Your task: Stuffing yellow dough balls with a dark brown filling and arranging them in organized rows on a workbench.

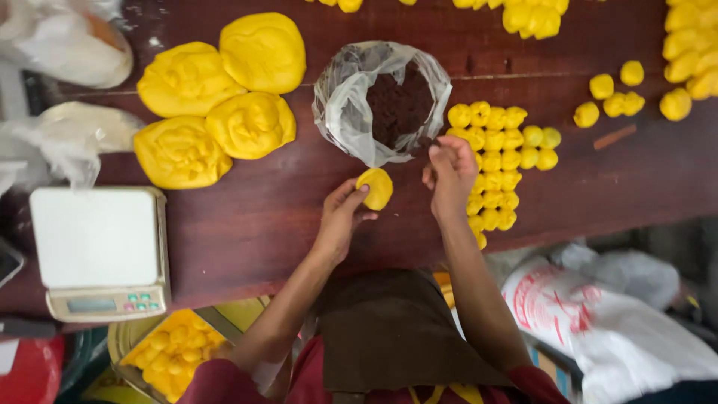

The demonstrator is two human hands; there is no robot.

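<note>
On the table: a dark wooden table carries everything below.
Left hand: the left hand is half open, with a flattened yellow dough piece held at its fingertips.
Right hand: the right hand is pinched nearly closed, just right of the dough piece; whether it holds anything I cannot tell.
Bag: a plastic bag of dark brown filling stands just above both hands.
Hidden: the right hand covers part of the small dough balls.
Cut off: the large dough lumps lie whole, but the tray of balls is cropped.
</note>
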